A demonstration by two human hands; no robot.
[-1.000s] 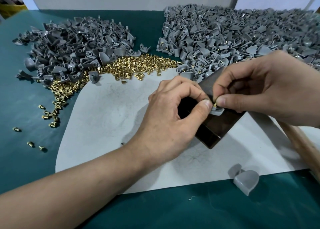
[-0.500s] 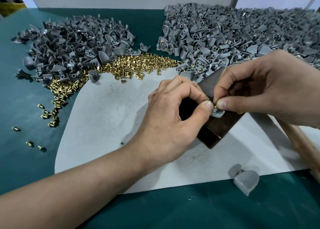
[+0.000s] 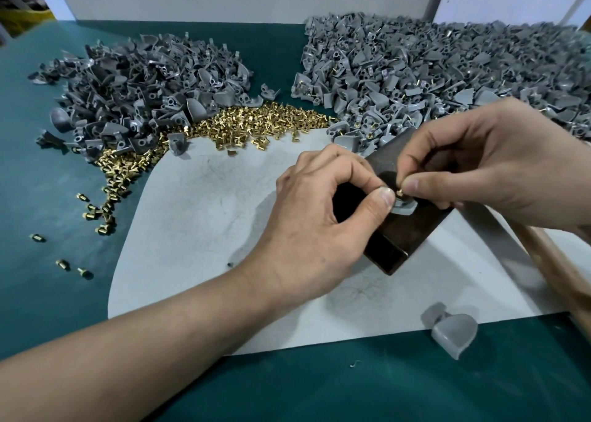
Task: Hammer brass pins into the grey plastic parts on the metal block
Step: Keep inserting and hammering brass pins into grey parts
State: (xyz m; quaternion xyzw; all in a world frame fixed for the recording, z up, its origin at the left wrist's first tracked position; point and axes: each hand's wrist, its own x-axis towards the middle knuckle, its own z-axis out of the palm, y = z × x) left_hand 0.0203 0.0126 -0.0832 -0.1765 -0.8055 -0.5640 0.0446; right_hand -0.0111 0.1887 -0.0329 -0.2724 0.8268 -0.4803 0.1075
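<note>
One head camera — looking forward and down, close above the grip of the right hand (image 3: 489, 162). That grip lies right of centre.

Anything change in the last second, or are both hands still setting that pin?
Nothing has visibly moved. The left hand still holds the grey part on the metal block, and the right hand still pinches the brass pin at the part. The wooden handle and the loose part lie as before.
</note>
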